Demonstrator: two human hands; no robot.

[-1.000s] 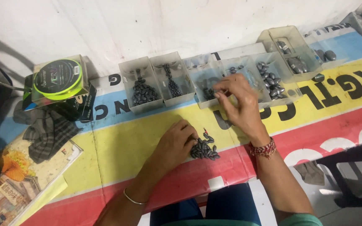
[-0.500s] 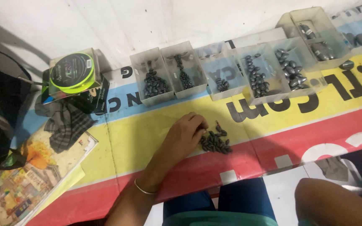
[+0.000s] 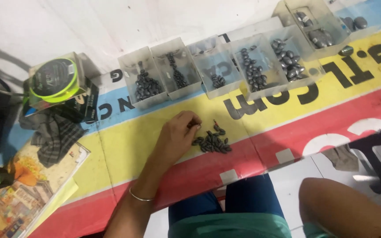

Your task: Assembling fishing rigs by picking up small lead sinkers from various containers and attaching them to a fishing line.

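Banner point(image 3: 124, 145): covers the tabletop; blue, yellow and red stripes with large black letters.
Spool box point(image 3: 58, 83): far left, clear, holding a green-rimmed reel.
Booklet point(image 3: 18, 194): lower left, colourful printed cover.

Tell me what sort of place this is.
Probably a small fishing-tackle stall or workbench. Clear plastic boxes along the wall hold sorted dark lead sinkers, a loose pile of sinkers lies by the left hand, and a spool of green line sits nearby.
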